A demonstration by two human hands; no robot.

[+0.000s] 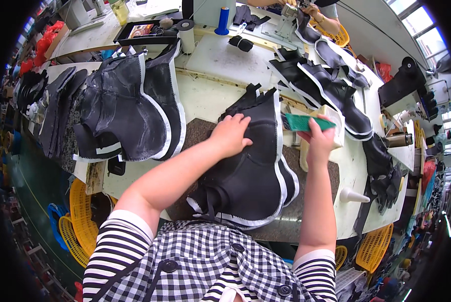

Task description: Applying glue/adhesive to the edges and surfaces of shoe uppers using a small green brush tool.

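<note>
A black boot upper with white tape along its edge lies in front of me on a dark speckled board. My left hand rests on it, fingers spread and flat, holding nothing. To the right of the upper, my right hand is closed around a flat green-handled brush. The brush's dark end points left, at the upper's taped edge; whether it touches is unclear. Just beyond my right hand stands an off-white container, partly hidden by the hand.
More black uppers with white edges lie at the left and the far right. A white cone is on the table's right. A blue thread spool stands at the back. Another person's hands work at a sewing machine.
</note>
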